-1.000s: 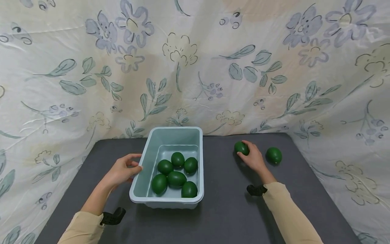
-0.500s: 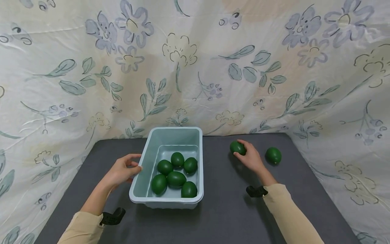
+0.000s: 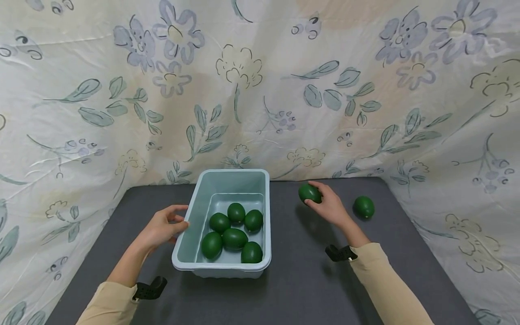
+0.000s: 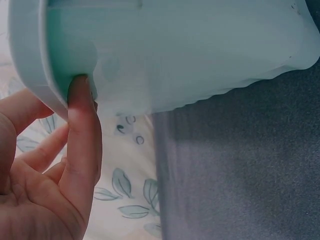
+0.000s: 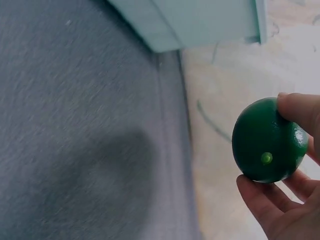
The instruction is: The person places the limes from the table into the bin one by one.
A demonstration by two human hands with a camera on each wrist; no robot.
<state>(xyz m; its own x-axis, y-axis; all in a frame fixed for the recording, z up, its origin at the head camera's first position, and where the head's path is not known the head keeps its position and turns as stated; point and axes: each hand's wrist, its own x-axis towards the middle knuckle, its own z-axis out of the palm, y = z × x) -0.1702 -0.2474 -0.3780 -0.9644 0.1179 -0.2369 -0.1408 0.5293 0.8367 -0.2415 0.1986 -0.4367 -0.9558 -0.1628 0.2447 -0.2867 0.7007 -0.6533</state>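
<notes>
A floral cloth point(image 3: 260, 90) hangs behind and drapes down both sides of a dark grey surface point(image 3: 300, 271). On the surface, a little left of the middle, stands a pale green rectangular tub point(image 3: 181, 253) with six dark green limes point(image 3: 233, 238) lying close together on its floor. A cream sleeve point(image 3: 386, 284) covers each forearm, with a black strap at each wrist.

The left hand point(image 3: 162, 227) rests against the tub's left long wall; the left wrist view shows the thumb point(image 4: 82, 135) pressed up under the tub's rim while the other fingers lie loosely curled beside it, not wrapped round anything. The right hand point(image 3: 330, 205) is to the right of the tub, its fingers and thumb closed round one dark green lime point(image 3: 309, 193), which sits at the fingertips and is lifted off the surface, between the tub and the far right corner. One more loose lime point(image 3: 363, 207) lies on the surface just right of that hand, apart from it
</notes>
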